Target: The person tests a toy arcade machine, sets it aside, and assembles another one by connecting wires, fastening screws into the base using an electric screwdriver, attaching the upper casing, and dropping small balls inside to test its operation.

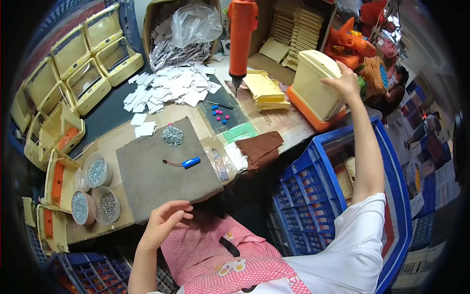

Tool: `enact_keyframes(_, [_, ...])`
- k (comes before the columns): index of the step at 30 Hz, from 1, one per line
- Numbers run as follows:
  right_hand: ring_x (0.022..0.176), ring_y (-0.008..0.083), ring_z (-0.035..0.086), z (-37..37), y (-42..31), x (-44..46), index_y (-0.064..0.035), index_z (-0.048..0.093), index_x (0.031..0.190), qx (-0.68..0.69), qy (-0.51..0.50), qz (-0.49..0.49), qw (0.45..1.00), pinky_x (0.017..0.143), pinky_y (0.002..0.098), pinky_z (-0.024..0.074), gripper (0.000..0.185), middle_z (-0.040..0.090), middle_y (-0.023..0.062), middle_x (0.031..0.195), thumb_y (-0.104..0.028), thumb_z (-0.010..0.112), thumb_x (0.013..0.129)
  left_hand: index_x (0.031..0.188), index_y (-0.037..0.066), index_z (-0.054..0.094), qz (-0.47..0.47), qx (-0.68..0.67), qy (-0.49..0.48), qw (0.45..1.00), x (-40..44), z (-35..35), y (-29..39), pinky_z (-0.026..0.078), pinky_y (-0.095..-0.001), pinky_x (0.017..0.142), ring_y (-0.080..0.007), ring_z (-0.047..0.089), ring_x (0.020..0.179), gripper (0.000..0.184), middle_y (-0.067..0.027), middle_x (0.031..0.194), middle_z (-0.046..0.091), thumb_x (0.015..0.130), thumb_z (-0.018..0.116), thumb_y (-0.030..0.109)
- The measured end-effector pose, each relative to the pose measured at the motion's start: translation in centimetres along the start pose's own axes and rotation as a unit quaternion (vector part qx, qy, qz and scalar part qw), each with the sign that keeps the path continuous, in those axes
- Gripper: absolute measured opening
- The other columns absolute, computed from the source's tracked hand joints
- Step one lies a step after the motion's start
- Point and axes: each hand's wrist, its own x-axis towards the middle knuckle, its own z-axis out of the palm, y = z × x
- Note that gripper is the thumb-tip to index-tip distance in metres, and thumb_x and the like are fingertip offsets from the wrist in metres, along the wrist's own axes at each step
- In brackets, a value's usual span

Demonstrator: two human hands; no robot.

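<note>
Cream casing (pixel 315 87) between right fingers (pixel 342 69), spread, seemingly gripping edge; left fingers (pixel 175 205) half-curled, empty.

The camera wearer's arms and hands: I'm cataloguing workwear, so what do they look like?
The left hand and right hand are ungloved, with no ring or watch visible. A loose, white short sleeve covers the right upper arm, leaving the right forearm bare. The left forearm is bare too.

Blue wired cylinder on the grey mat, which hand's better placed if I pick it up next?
Probably your left hand: it looks empty, by the near edge of the grey mat where the blue wired cylinder lies. Your right hand has its grip on the cream-and-orange casing, farther off.
</note>
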Motion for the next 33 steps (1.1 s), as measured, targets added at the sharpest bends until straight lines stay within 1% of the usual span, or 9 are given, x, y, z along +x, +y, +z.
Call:
enact_keyframes(2, [0.103,0.0294,0.072,0.1,2.1,1.0,-0.0055,0.064,0.132,0.065,-0.001,0.037,0.997,0.093,0.0389,0.0547,0.087,0.072,0.0197,0.114,-0.045,0.088,0.059,0.129,-0.003,0.059,-0.002,-0.015,0.01,1.0,-0.5,-0.5,-0.4,0.061,-0.034,0.079,-0.0237,0.069,0.104,0.033,-0.0169,0.12,0.067,0.101,0.058,0.014])
enact_keyframes(6, [0.097,0.0208,0.072,-0.1,2.3,0.9,0.0022,0.065,0.127,0.121,0.005,0.068,0.99,0.089,0.0341,0.0553,0.079,0.074,0.0165,0.11,-0.038,0.089,0.062,0.128,-0.004,0.059,-0.009,-0.031,0.03,0.999,-0.8,-1.6,-1.2,0.062,-0.0339,0.078,-0.0237,0.069,0.104,0.032,-0.0181,0.119,0.067,0.101,0.058,0.013])
enact_keyframes(15, [0.105,0.025,0.07,1.7,0.7,-0.5,-0.0007,0.062,0.134,0.045,-0.024,0.108,0.993,0.094,0.0366,0.0537,0.087,0.071,0.0175,0.119,-0.042,0.089,0.063,0.129,-0.003,0.059,0.002,-0.035,0.041,0.999,-2.0,-2.1,-1.7,0.061,-0.0328,0.079,-0.023,0.069,0.104,0.033,-0.0174,0.121,0.067,0.101,0.058,0.014])
enact_keyframes(20, [0.12,0.03,0.062,5.7,8.2,2.0,-0.0065,0.063,0.134,0.117,-0.069,-0.022,0.99,0.102,0.0411,0.0469,0.054,0.065,0.0172,0.13,-0.043,0.061,0.094,0.132,0.0,0.058,0.05,-0.022,0.019,0.998,-2.7,-3.6,-3.5,0.059,-0.0315,0.083,-0.0171,0.068,0.105,0.033,-0.0117,0.125,0.067,0.103,0.058,0.016])
enact_keyframes(22, [0.124,0.0308,0.059,6.3,9.5,2.2,-0.0062,0.059,0.138,0.044,-0.041,-0.019,0.998,0.105,0.0413,0.0445,0.056,0.063,0.0153,0.135,-0.045,0.055,0.098,0.133,0.004,0.059,0.002,-0.024,0.014,1.0,-3.7,-3.1,-2.0,0.057,-0.0303,0.086,-0.0151,0.068,0.103,0.033,-0.0085,0.119,0.07,0.102,0.059,0.016])
enact_keyframes(24, [0.128,0.0316,0.057,6.0,8.0,2.1,-0.0059,0.056,0.142,-0.005,0.001,-0.002,1.0,0.108,0.0415,0.0422,0.059,0.061,0.0135,0.14,-0.048,0.049,0.101,0.129,0.002,0.061,0.105,0.109,0.015,0.988,-4.4,-3.5,-2.3,0.056,-0.0305,0.084,-0.0151,0.068,0.097,0.033,-0.0094,0.113,0.071,0.101,0.061,0.019])
enact_keyframes(25, [0.127,0.0309,0.058,6.6,8.9,2.6,-0.0034,0.057,0.14,0.088,0.054,-0.064,0.993,0.108,0.0405,0.0423,0.062,0.061,0.0148,0.139,-0.05,0.052,0.099,0.125,0.0,0.062,0.129,0.138,0.019,0.982,-5.2,-3.8,-1.7,0.056,-0.0315,0.083,-0.0167,0.068,0.095,0.031,-0.0108,0.111,0.071,0.1,0.062,0.018])
enact_keyframes(30, [0.115,0.0285,0.06,-3.7,-11.4,-2.9,0.0006,0.061,0.126,0.311,0.332,-0.113,0.883,0.102,0.0409,0.0455,0.048,0.064,0.0173,0.125,-0.04,0.051,0.103,0.106,-0.004,0.068,0.262,0.331,0.107,0.9,-8.5,-6.4,3.4,0.055,-0.0423,0.086,-0.0354,0.07,0.096,0.032,-0.0219,0.103,0.072,0.089,0.066,0.023])
enact_keyframes(33, [0.107,0.027,0.062,-10.1,-22.4,-8.6,0.003,0.063,0.118,0.452,0.428,-0.094,0.777,0.099,0.0412,0.0474,0.041,0.066,0.0187,0.116,-0.034,0.05,0.106,0.092,-0.002,0.072,0.194,0.491,0.227,0.818,-12.9,-7.6,9.4,0.055,-0.0451,0.084,-0.0383,0.069,0.091,0.035,-0.0233,0.094,0.072,0.086,0.065,0.032])
